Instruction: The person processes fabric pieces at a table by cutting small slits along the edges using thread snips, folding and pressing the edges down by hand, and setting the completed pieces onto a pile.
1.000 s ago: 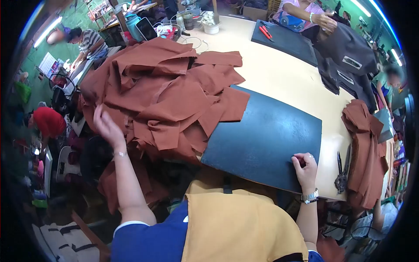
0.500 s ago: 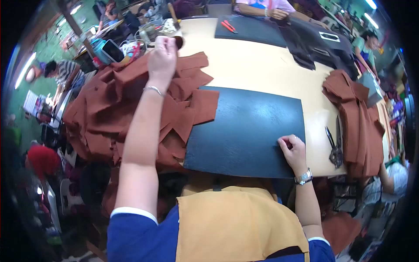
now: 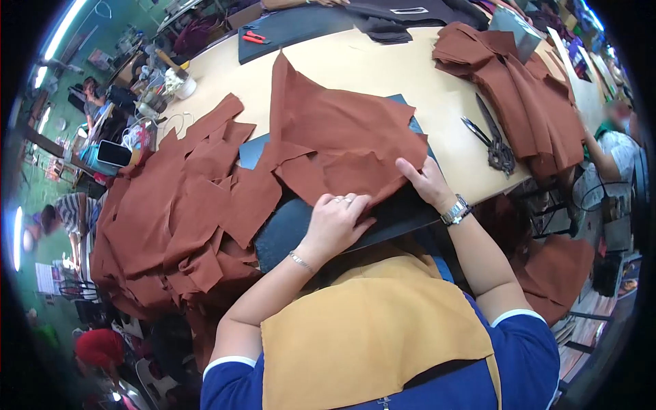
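A reddish-brown cloth piece lies spread and creased over the dark cutting mat, one corner rising toward the back. My left hand has its fingers curled round the near edge of this cloth. At the cloth's right edge is my right hand, thumb on top and the other fingers partly hidden, gripping it. A large heap of the same cloth lies left of the mat, its nearest pieces touching the spread piece.
Dark scissors and a slim black tool lie on the table at the right. Beyond them is a folded cloth stack. Red-handled cutters rest on another mat at the back, near a person's arm.
The view has turned. My left hand has come down from the back left to the near cloth edge. A cloth piece now covers much of the mat, and my right hand has taken hold of it.
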